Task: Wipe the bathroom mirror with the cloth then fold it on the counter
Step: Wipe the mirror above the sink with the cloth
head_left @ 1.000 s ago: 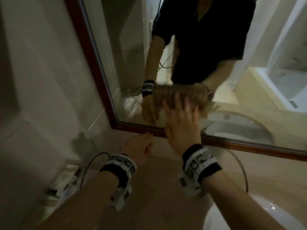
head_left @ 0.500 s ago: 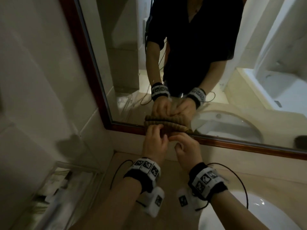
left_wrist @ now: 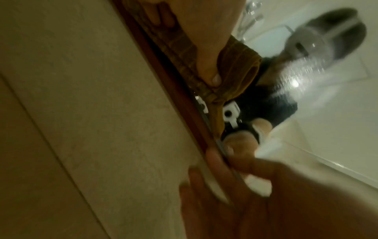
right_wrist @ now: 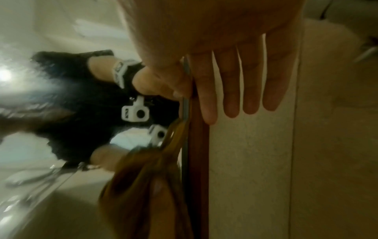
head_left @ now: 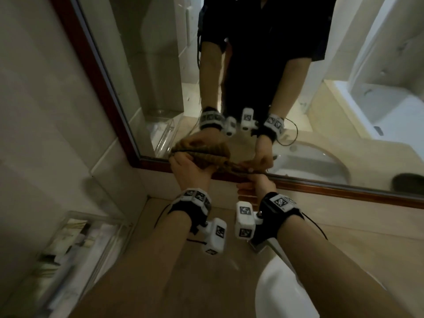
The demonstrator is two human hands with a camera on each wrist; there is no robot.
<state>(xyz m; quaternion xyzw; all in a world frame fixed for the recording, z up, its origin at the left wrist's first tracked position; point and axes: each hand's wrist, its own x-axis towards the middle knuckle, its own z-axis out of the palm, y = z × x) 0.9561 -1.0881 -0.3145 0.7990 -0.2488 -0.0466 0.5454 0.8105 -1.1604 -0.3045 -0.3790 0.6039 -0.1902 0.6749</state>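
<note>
- My left hand (head_left: pixel 191 169) grips the bunched brown cloth (head_left: pixel 206 157) at the mirror's (head_left: pixel 160 76) near-left bottom corner, fingers curled round the wad, thumb on top; cloth is touching the glass right above the red-brown frame (head_left: pixel 321 187).
- My right hand (head_left: pixel 257 183) sits just right of it. Thumb is on the glass side, pinching the cloth's trailing end at the frame lip, I think; the other fingers (right_wrist: pixel 231 90) lie straight, flat down the frame & the wall below. Grip on the cloth isn't fully clear, the wrist views are blurry.
- Step in hand, imo: finishing the bottom edge of the mirror w/ the cloth stretched between both hands.
- To do it well: keep the cloth flat vs the glass, not balled up, so more of it wipes. Run it along the bottom edge toward the right, even pressure, right into the seam where glass meets frame. Don't let the tail drag over the sink (head_left: pixel 286 290).
- Pose: both forearms reach far & up from the near edge, wrists roughly level, palms facing the mirror, hands near each other but not touching.
- Counter (head_left: pixel 149 260) is below my arms; fold is not yet started.
</note>
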